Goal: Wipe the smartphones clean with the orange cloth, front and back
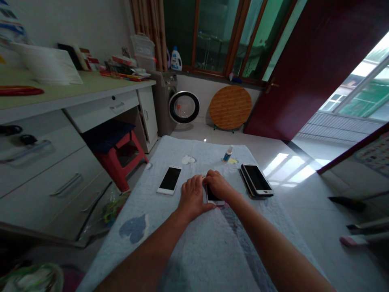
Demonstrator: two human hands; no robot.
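Note:
A white-framed smartphone with a dark screen lies on the cloth-covered table, partly hidden by both hands. My left hand grips its left side, with the thumb at the lower edge. Over its upper part, my right hand is closed with the fingers bent down; whatever they pinch is hidden. To the left lies another white smartphone, screen up. A stack of devices on the right has a white smartphone on top. Beyond my hands stands a small spray bottle with a dark label.
The light blue patterned cloth covers the table. A red stool and a white-drawered desk are at the left. Behind are a washing machine with its round door ajar and a round wooden board.

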